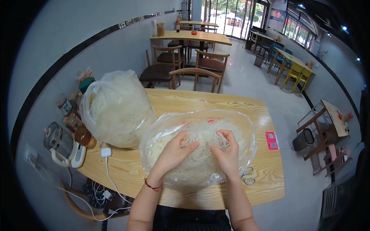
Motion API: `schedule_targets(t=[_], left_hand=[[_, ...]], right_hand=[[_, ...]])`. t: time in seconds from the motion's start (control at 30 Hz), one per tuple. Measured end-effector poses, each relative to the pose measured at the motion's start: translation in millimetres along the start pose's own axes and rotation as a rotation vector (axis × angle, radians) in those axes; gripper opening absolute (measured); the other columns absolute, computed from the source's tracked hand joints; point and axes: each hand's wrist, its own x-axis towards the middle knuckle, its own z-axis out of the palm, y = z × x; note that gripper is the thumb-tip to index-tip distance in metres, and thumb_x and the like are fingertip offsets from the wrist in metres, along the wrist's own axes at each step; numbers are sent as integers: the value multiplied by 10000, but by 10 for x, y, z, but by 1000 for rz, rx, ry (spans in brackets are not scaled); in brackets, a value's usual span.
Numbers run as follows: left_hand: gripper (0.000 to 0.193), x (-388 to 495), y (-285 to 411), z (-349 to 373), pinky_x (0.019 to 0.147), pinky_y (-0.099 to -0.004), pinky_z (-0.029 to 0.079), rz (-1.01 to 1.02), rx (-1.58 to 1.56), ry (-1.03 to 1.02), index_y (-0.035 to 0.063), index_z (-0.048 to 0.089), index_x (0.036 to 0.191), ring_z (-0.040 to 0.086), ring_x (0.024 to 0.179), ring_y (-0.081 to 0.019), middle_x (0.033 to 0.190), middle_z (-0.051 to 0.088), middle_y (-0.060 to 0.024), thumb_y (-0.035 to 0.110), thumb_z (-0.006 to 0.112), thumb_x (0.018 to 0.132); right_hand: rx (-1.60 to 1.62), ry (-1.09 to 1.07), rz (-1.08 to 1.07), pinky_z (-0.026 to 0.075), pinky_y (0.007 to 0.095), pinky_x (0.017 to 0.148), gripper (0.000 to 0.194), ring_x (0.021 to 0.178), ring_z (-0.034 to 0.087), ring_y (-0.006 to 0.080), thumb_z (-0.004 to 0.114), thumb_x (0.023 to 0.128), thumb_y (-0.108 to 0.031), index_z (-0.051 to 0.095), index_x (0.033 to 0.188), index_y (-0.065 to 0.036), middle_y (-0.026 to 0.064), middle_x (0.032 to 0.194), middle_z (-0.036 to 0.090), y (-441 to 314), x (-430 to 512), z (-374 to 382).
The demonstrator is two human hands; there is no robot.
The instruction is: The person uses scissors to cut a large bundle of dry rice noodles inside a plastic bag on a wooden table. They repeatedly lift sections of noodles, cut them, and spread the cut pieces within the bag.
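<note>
In front of me an open clear plastic bag (248, 127) lies spread on the wooden table, holding a heap of thin whitish dried noodles (202, 166). Both hands are inside its mouth, over the heap. My left hand (177, 148) has its thumb and fingers around a tangle of strands. A few centimetres to the right, my right hand (228, 151) pinches another clump between thumb and curled fingers. Strands run between the two hands. A second, fuller plastic bag of noodles (120, 112) stands at the back left, beyond my left hand.
Scissors (248, 176) lie partly under the bag's right side. A pink card with a printed code (271, 140) is at the table's right edge. An electric kettle (62, 144), jars (83, 135) and a white plug adapter with a cable (106, 152) line the left. Chairs (193, 73) stand beyond.
</note>
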Motion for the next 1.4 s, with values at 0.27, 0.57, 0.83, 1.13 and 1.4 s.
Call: schedule_targets(t=[0.27,0.57,0.83,1.13,1.4], left_hand=[[333,34,-45,56,867,-311,499,100,165,101,-15,608,1151,633,970,-166,1033,694,-115,81,714,850],[270,-47,-229,-332,774,-268,503,58,135,445,-10,590,1121,640,893,-143,977,698,-112,-13,596,851],[299,-45,-163,-126,746,-251,517,11,-363,298,11,535,1243,636,868,-108,979,692,-86,-6,559,946],[348,-12,-127,115,818,-250,508,101,-267,183,19,566,1241,620,960,-107,1152,651,-82,-53,621,905],[267,-18,-324,-292,815,-255,489,99,-232,431,11,609,1163,607,935,-102,1066,650,-38,-12,652,900]], right_hand=[[52,-28,62,497,250,761,151,834,610,90,700,843,4,655,987,-3,22,886,688,28,-24,-35],[97,264,25,466,226,608,184,726,571,78,612,872,12,622,1045,-50,6,889,637,188,136,-444],[246,100,170,509,262,846,317,928,610,133,666,893,-9,609,1205,-22,89,1122,642,9,25,-190],[-101,44,-12,518,297,842,440,979,635,175,783,779,10,607,1180,-39,92,1089,665,-26,26,-35],[332,304,76,484,215,701,307,851,602,86,684,850,56,613,1125,-59,34,989,661,53,118,-339]])
